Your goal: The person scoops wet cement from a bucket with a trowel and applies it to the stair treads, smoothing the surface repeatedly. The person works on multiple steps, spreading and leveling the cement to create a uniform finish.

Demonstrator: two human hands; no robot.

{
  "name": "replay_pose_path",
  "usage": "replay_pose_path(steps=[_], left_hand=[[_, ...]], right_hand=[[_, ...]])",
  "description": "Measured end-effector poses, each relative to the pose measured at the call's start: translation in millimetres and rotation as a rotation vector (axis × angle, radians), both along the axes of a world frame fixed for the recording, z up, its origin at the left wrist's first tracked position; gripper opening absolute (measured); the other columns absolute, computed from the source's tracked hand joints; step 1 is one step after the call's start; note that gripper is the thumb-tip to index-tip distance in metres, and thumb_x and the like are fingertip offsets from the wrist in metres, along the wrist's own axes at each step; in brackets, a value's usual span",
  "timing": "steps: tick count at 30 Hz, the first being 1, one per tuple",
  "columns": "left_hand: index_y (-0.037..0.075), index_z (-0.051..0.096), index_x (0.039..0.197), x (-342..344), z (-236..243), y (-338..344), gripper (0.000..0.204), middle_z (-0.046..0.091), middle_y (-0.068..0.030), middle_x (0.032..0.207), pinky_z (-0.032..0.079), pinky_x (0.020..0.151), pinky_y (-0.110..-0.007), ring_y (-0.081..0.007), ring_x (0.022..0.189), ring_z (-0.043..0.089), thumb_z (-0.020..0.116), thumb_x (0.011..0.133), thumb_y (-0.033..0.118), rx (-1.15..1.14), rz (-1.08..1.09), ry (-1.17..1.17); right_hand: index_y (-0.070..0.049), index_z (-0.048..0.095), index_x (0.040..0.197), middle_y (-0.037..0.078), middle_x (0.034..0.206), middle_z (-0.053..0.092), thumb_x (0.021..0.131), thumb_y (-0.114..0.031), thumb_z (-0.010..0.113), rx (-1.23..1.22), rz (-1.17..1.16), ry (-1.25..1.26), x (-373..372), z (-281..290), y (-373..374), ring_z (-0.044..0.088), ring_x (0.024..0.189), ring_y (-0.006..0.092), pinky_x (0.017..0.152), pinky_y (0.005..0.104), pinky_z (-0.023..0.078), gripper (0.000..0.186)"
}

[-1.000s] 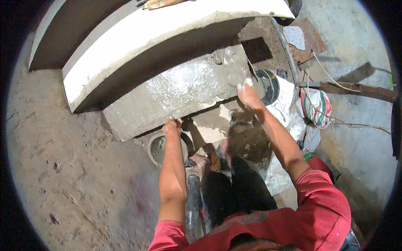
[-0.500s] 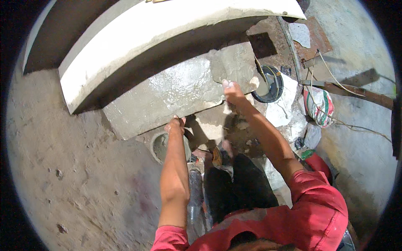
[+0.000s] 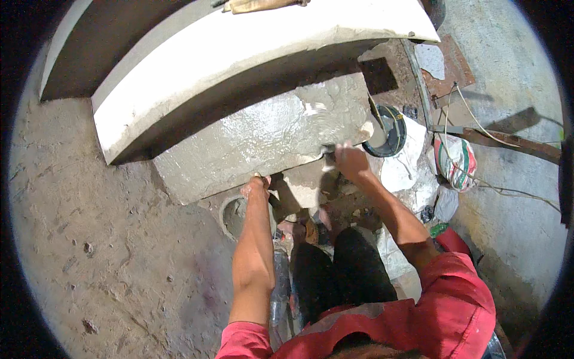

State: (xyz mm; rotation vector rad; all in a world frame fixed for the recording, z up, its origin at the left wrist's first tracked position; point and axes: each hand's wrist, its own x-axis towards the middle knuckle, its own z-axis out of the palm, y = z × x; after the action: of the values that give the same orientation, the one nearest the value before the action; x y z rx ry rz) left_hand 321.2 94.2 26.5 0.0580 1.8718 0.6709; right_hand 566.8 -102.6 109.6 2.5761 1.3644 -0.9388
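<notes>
Wet grey cement covers the top of a low step (image 3: 257,128), shiny at its middle. My left hand (image 3: 256,186) is closed at the step's front edge, fingers curled there; what they grip is hidden. Off the same edge, farther right, my right hand (image 3: 354,161) is closed on a small grey metal tool (image 3: 327,149). Little of that tool shows, and its exact kind is unclear. Beneath my left hand stands a round bucket (image 3: 224,216), partly covered by my forearm.
A white curved upper step (image 3: 239,54) rises behind, with a wooden-handled tool (image 3: 263,6) on it. To the right are a black bucket (image 3: 397,140) of greyish liquid, a striped sack (image 3: 457,161), a loose cable (image 3: 505,191) and a long bar (image 3: 496,136). Rough ground (image 3: 107,251) lies left.
My right hand has come back off the cement top to the front edge. The cement at the right end looks smoother. My left hand stays at the edge; the view has shifted slightly.
</notes>
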Motion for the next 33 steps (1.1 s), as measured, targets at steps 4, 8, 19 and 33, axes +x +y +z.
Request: replay_pose_path(steps=[4, 8, 19, 33], left_hand=[[-0.010, 0.055, 0.109, -19, -35, 4, 0.032, 0.068, -0.0190, 0.089, 0.060, 0.051, -0.035, -0.0265, 0.064, 0.066, 0.073, 0.088, 0.006, -0.200, -0.265, 0.188], [-0.006, 0.053, 0.115, -24, -47, -1, 0.036, 0.070, -0.0136, 0.091, 0.058, 0.055, -0.031, -0.0225, 0.068, 0.067, 0.072, 0.091, 0.012, -0.102, -0.100, 0.043], [-0.005, 0.058, 0.112, 0, -4, 0, 0.042, 0.073, -0.0048, 0.094, 0.058, 0.055, -0.031, -0.0169, 0.073, 0.068, 0.077, 0.088, 0.024, -0.186, -0.138, 0.144], [-0.017, 0.028, 0.142, 44, 18, -89, 0.067, 0.034, -0.0281, 0.153, 0.031, 0.114, -0.049, -0.0405, 0.140, 0.035, 0.050, 0.099, 0.030, 0.358, -1.511, 0.851]], right_hand=[[0.003, 0.065, 0.102, 0.025, 0.093, 0.068, 0.097, -0.028, 0.047, 0.247, 0.035, -0.252, 25, -9, 27, 0.069, 0.092, 0.0427, 0.079, 0.0557, 0.054, 0.036], [0.006, 0.066, 0.094, 0.032, 0.088, 0.067, 0.101, -0.036, 0.043, 0.222, -0.342, -0.068, 73, -37, 39, 0.066, 0.086, 0.0500, 0.077, 0.0578, 0.053, 0.048], [0.006, 0.061, 0.089, 0.031, 0.087, 0.066, 0.100, -0.033, 0.043, 0.360, -0.429, 0.130, 11, -46, -6, 0.065, 0.080, 0.0455, 0.069, 0.0513, 0.053, 0.045], [0.000, 0.070, 0.100, 0.031, 0.102, 0.066, 0.093, -0.029, 0.053, 0.315, -0.257, 0.219, -23, -29, 102, 0.066, 0.098, 0.0445, 0.086, 0.0531, 0.053, 0.034]])
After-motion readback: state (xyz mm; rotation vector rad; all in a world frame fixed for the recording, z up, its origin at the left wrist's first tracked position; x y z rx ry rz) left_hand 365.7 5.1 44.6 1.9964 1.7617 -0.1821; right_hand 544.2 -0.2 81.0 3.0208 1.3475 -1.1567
